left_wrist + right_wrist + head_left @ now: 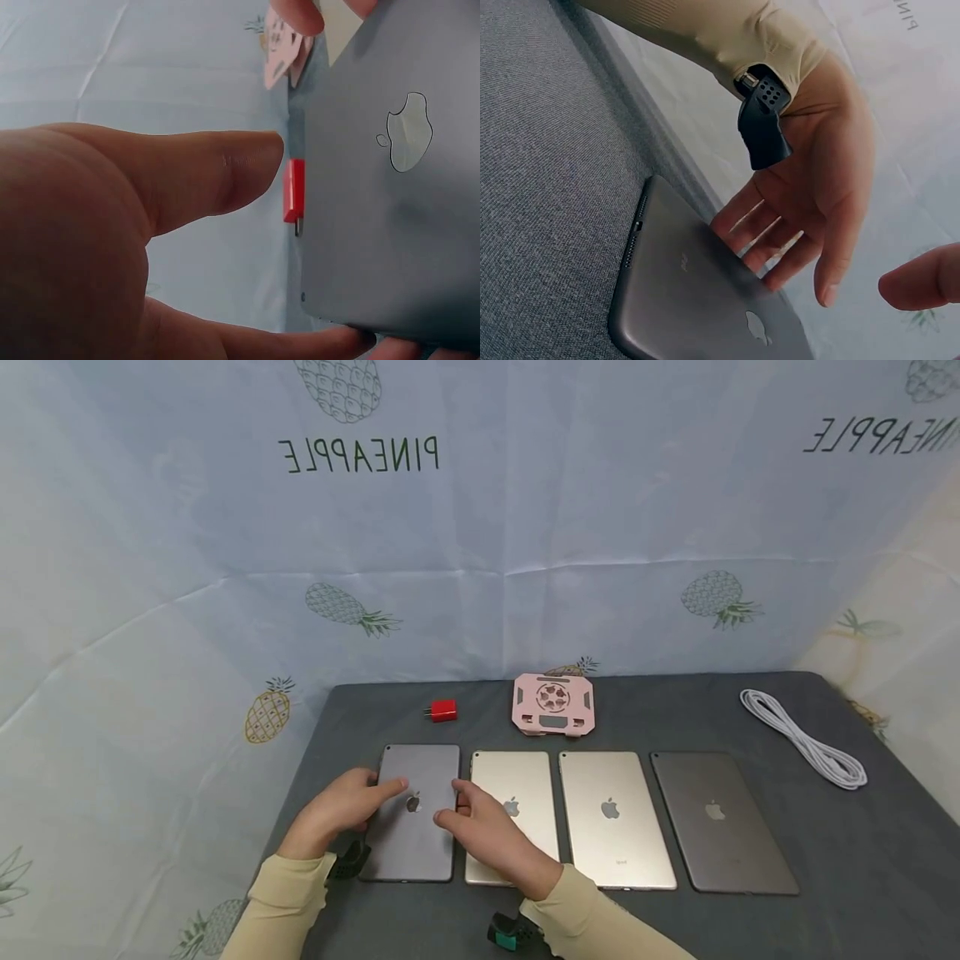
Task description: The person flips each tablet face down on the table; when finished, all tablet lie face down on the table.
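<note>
A grey tablet [420, 843] lies back up at the left end of a row of tablets. My left hand [341, 810] is at its left side, fingers along the edge and the thumb raised over the back, apart from it in the left wrist view. From the other side my right hand [495, 835] reaches in, fingertips right at the right edge, thumb held above the back. In the right wrist view the left hand [802, 187] shows straight fingers beside the tablet [697, 277]; only the right thumb [922, 281] shows there.
Right of it lie a gold tablet [517, 772], partly under my right arm, another gold tablet [615, 843] and a darker grey tablet [723, 843]. Behind are a red plug adapter [443, 710] and a pink stand [553, 697]. A white cable coil [802, 739] lies far right.
</note>
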Action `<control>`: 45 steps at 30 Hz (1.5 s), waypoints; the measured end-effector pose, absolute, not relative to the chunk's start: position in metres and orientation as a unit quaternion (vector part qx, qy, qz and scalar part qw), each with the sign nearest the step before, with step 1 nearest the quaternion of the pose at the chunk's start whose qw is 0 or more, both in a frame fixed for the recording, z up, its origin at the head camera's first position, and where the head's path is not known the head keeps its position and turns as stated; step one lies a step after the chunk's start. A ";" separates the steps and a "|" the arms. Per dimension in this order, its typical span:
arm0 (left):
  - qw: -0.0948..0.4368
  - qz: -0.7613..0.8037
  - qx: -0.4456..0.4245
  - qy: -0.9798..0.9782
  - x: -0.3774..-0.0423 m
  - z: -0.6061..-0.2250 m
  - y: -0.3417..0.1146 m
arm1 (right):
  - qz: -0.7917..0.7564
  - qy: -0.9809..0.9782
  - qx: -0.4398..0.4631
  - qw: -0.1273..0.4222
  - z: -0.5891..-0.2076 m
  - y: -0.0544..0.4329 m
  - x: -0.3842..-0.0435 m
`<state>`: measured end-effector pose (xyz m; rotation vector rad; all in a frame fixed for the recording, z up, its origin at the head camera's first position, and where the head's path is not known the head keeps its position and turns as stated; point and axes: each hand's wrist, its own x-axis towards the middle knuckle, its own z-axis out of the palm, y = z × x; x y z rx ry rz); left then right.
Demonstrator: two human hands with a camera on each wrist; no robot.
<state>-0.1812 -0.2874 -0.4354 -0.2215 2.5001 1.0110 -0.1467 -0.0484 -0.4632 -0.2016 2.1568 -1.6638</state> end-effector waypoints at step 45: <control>0.138 0.310 -0.032 0.940 -0.162 -0.438 -0.327 | -0.383 0.899 -0.194 0.091 -0.458 0.076 -0.156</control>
